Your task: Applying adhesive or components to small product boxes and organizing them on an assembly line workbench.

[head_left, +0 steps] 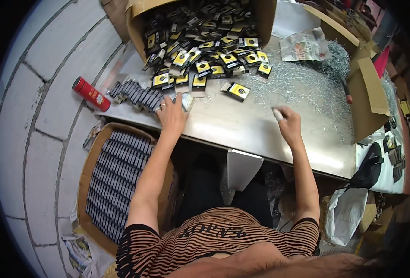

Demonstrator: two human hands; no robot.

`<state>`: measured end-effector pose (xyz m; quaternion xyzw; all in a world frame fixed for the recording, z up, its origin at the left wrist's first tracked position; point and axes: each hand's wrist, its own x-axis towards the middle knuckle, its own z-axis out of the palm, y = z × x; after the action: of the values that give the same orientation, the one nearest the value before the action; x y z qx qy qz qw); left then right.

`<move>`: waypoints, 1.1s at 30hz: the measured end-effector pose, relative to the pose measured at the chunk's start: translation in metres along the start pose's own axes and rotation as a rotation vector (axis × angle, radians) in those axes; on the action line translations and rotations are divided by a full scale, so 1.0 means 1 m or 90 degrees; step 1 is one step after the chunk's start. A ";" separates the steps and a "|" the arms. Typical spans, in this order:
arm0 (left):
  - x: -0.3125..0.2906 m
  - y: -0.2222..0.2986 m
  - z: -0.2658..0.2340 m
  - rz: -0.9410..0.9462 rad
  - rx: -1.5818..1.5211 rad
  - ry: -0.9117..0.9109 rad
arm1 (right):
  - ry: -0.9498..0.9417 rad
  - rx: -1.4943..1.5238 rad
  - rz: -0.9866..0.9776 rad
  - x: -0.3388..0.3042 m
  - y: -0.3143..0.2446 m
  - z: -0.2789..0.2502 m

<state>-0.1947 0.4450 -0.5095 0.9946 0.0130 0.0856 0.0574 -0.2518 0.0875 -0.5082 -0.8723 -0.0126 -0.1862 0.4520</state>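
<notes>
My left hand reaches over the right end of a leaning row of small dark boxes. Its fingers are stretched and apart, touching the end of that row. Over the bare metal tabletop, my right hand is raised with its fingers curled together. Something white covers one fingertip; whatever the fingers may hold is too small to make out. Between the hands lies a single small black-and-yellow box. Many more such boxes spill from a large carton at the back.
Loose small metal pieces cover the table's right side, beside a cardboard flap. A plastic bag lies behind them. At the left edge is a red cylinder. Below stands a carton packed with dark boxes. A white panel juts below the table edge.
</notes>
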 end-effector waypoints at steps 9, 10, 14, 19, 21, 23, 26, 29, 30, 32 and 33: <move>0.047 0.129 0.018 0.155 -0.309 0.028 | -0.162 -0.412 -0.156 0.052 0.056 0.063; 0.059 0.139 0.029 0.135 -0.315 0.001 | -0.173 -0.415 -0.170 0.039 0.045 0.061; 0.068 0.163 0.054 0.104 -0.295 -0.046 | -0.188 -0.374 -0.097 -0.002 0.022 0.014; 0.051 0.137 0.086 0.170 -0.538 0.142 | -0.067 -0.298 -0.019 -0.043 0.029 0.007; 0.022 0.131 0.057 0.162 -0.737 0.113 | -0.080 -0.253 -0.084 -0.053 0.023 0.018; -0.013 0.106 0.036 0.086 -0.967 0.001 | -0.106 -0.150 -0.046 -0.049 0.027 0.016; -0.085 0.053 0.007 -0.010 -1.160 -0.110 | -0.072 0.041 0.035 -0.048 0.009 0.008; -0.161 0.006 0.041 -0.118 -1.116 -0.282 | 0.005 -0.042 0.020 -0.049 0.034 0.008; -0.189 -0.005 0.064 -0.168 -1.099 -0.328 | 0.020 -0.095 -0.012 -0.046 0.032 0.018; -0.222 -0.005 0.104 -0.173 -0.910 -0.454 | -0.061 -0.161 -0.037 -0.043 0.006 0.040; -0.233 0.000 0.133 -0.117 -0.816 -0.495 | -0.083 -0.175 -0.054 -0.044 0.002 0.055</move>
<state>-0.4018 0.4216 -0.6786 0.7197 0.0223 -0.2860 0.6323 -0.2750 0.1363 -0.5530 -0.9348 -0.0531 -0.1484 0.3184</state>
